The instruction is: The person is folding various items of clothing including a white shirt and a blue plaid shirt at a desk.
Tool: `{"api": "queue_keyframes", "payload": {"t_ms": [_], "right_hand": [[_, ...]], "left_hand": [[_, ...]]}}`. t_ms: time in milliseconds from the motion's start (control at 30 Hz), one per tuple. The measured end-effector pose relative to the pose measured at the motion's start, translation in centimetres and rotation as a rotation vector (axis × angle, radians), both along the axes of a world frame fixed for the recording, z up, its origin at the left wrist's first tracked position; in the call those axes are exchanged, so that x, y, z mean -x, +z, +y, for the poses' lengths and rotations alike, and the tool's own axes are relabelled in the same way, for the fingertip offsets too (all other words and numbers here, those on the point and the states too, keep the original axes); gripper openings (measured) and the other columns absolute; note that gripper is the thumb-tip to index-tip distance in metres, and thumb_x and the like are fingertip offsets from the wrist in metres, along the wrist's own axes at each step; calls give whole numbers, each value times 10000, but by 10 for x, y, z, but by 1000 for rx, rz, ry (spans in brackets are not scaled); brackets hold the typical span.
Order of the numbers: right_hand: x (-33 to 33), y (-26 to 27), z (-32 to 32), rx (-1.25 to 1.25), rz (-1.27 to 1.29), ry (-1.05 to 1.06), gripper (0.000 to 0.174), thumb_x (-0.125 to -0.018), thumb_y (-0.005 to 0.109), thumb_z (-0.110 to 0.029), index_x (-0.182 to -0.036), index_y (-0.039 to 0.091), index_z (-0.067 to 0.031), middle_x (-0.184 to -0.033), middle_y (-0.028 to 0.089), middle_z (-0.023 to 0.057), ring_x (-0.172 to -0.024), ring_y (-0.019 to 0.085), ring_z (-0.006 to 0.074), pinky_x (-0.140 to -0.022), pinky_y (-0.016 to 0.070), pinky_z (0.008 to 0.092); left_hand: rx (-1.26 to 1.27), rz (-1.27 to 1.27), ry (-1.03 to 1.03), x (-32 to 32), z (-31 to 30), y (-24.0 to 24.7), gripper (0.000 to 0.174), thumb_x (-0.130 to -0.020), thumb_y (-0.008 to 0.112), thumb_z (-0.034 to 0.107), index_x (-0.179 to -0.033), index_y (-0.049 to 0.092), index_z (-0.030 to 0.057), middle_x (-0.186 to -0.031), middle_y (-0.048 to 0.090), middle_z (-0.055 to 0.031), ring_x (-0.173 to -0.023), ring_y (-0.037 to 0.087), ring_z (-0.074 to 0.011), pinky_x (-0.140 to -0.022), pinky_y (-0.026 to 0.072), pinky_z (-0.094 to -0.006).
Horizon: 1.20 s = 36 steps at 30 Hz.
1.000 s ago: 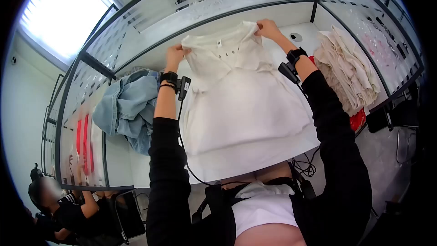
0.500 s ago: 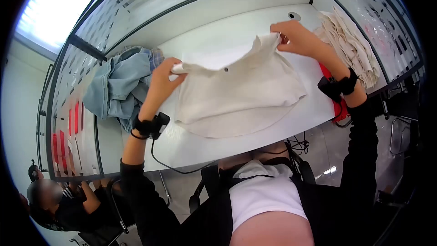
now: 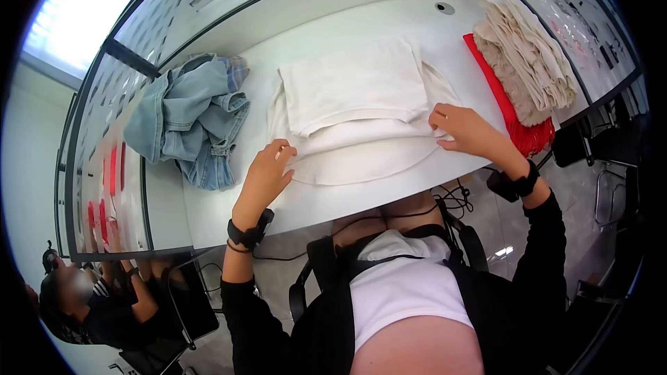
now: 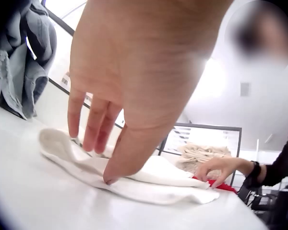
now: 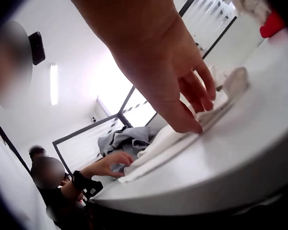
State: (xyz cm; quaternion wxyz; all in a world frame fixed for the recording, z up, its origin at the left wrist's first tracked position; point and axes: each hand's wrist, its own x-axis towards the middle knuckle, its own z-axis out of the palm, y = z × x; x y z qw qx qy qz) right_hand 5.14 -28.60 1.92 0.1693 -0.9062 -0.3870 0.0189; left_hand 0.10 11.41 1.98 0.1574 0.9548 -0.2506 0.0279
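Both hands have come down from the raised neckline toward the near side of the desk, and the white long-sleeved top [image 3: 358, 83], held up a half-second earlier, now lies on the surface with its upper part folded over the lower. The garment sits in the middle of the white desktop [image 3: 313, 201], its rounded hem toward the seated wearer.

The left hand [image 3: 262, 177] is at the top's near left corner, fingers released and slightly bent, thumb touching the fabric. The right hand [image 3: 472, 132] is at the opposite near corner, its fingers loosely curved and unclenched, fingertips resting on the cloth beside the thumb. Each wrist carries a small black camera.

Along the desk's left side, a rumpled heap of light-blue denim [image 3: 187, 114] lies against plaid cloth [image 3: 237, 73]. Toward the right side, folded cream fabric [image 3: 535, 42] rests on a fuzzy beige piece [image 3: 511, 76], with red cloth [image 3: 497, 80] underneath. A round cable grommet [image 3: 445, 8] is set near the white back panel [image 3: 313, 10], and a dark frame [image 3: 132, 59] with clear, patterned panels borders the workstation.

In the room, a bright window [image 3: 83, 10] shines at upper left, and a tube light [image 5: 54, 84] glows on the ceiling in the right wrist view. A person in black [image 3: 97, 305] sits beyond the left partition. Dark chairs [image 3: 611, 146] stand to the right on the glossy grey floor [image 3: 500, 226], and black cables hang by the desk's front edge.
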Motion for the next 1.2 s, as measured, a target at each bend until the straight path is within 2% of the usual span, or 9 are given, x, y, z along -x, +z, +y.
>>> {"api": "queue_keyframes", "payload": {"t_ms": [100, 133, 233, 333, 433, 667, 833, 1067, 1200], "right_hand": [[6, -11, 4, 4, -198, 20, 254, -668, 605, -15, -884, 475, -41, -930, 498, 91, -860, 532, 280, -705, 450, 357], [6, -14, 5, 2, -281, 30, 249, -676, 594, -7, -893, 473, -33, -935, 496, 96, -866, 532, 283, -710, 452, 360], [2, -16, 13, -59, -360, 43, 271, -652, 518, 63, -907, 496, -26, -965, 522, 103, -833, 546, 276, -725, 451, 370], [1, -16, 17, 63, -227, -17, 282, -687, 490, 55, -958, 506, -21, -946, 526, 109, -826, 559, 272, -710, 462, 364], [-5, -19, 16, 11, -222, -13, 284, -724, 488, 29, -1004, 503, -17, -926, 528, 109, -811, 570, 266, -666, 476, 350], [-11, -18, 20, 40, -262, 19, 283, -769, 525, -38, -1048, 484, -11, -892, 534, 110, -786, 580, 264, -630, 488, 350], [-14, -17, 24, 77, -183, -89, 276, -790, 518, -44, -1062, 481, -15, -855, 545, 98, -790, 585, 266, -617, 487, 359], [-15, -25, 30, 121, -276, -95, 376, -692, 634, -118, -1035, 494, -54, -798, 549, 69, -757, 581, 243, -599, 465, 357], [-12, -23, 38, 156, -264, -96, 457, -634, 692, -157, -1037, 498, -62, -802, 542, 66, -759, 573, 235, -622, 458, 354]], "left_hand": [[-21, -133, -43, -1, 5, -13, 337, -682, 566, -56, -994, 488, 44, -1090, 513, -90, -947, 534, -319, -806, 445, -387], [-71, -216, -77, -4, 6, -16, 323, -698, 495, -84, -1000, 498, 30, -1089, 523, -121, -975, 533, -307, -811, 444, -392], [-56, -166, -34, -9, 5, -17, 302, -730, 465, -72, -1014, 492, 25, -1091, 526, -123, -953, 543, -307, -807, 450, -378], [-47, -169, -53, -12, 4, -14, 301, -750, 456, -59, -1041, 483, 13, -1101, 524, -115, -928, 555, -298, -789, 468, -355], [-65, -147, -34, -15, 6, -14, 308, -754, 454, -65, -1053, 477, 9, -1097, 524, -117, -927, 553, -294, -780, 474, -351], [-49, -136, -74, -27, 12, -19, 339, -741, 479, -59, -1065, 460, 38, -1101, 515, -135, -924, 553, -332, -739, 490, -384], [-65, -178, -7, -30, 9, -18, 270, -775, 507, 3, -1040, 470, 37, -993, 545, -90, -817, 579, -276, -656, 503, -355], [-126, -157, -12, -30, 5, -14, 312, -755, 565, 42, -1053, 476, 71, -975, 560, -75, -804, 593, -289, -625, 496, -366], [-206, -273, -72, -29, -5, -13, 321, -703, 613, 57, -1005, 517, 104, -893, 555, -33, -717, 602, -202, -525, 483, -320]]}}
